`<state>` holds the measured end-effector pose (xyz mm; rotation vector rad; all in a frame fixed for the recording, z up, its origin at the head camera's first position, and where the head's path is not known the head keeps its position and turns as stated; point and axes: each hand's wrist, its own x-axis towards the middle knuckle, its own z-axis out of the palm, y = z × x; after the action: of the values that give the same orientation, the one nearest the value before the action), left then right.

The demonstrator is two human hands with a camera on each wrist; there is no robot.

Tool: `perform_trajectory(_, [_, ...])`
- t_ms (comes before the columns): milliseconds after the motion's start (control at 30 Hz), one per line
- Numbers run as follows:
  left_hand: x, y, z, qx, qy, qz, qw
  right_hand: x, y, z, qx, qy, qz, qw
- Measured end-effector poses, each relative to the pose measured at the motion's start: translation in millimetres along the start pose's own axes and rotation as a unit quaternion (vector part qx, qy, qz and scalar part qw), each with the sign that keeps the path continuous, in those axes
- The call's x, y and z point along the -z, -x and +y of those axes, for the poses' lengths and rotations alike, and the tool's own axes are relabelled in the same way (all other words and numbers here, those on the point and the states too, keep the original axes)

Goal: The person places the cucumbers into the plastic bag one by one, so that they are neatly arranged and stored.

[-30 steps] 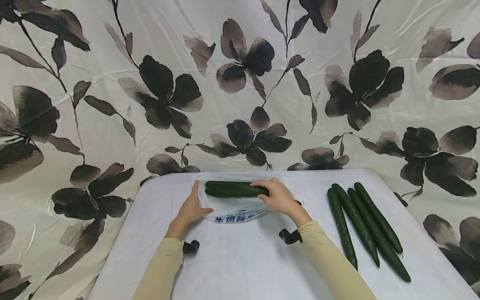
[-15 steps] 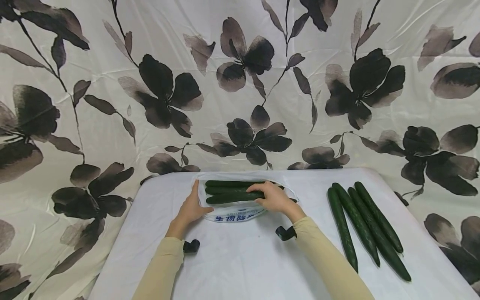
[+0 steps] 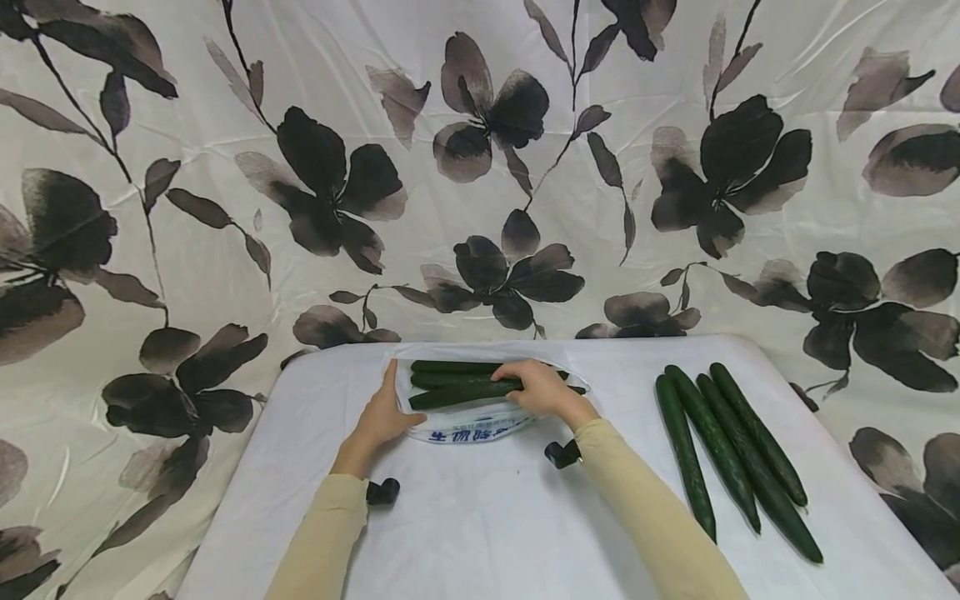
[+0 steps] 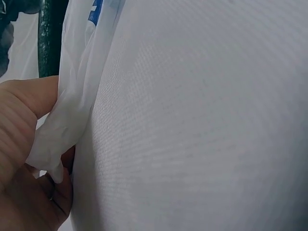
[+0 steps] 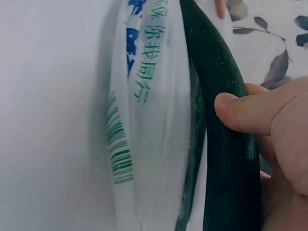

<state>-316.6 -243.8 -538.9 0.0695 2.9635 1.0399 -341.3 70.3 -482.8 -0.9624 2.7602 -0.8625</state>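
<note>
Right hand (image 3: 542, 390) fingers are gripping a dark green, glossy cucumber (image 3: 461, 393), lying half inside the white printed bag (image 3: 472, 427) mid-worktop. Left hand (image 3: 381, 417) is pinching the bag's left edge. Four cucumbers (image 3: 731, 454) are lying right of the bag.

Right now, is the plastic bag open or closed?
Open: the left hand holds the plastic bag mouth apart while the right hand slides a cucumber in.

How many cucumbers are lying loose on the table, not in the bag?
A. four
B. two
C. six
A: four loose cucumbers lie side by side on the white table, to the right of the plastic bag.
</note>
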Motion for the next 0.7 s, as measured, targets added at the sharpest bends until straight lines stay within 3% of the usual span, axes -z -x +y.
perform_trajectory(433, [-0.8, -5.1, -4.2, -0.023, 0.012, -0.02, 0.9995, -12, -12, 17, -0.028, 0.009, -0.003, 1.0])
perform_trajectory(700, [-0.2, -3.4, -2.6, -0.025, 0.034, -0.019, 0.9989, -19, -13, 24, -0.005, 0.002, 0.003, 1.0])
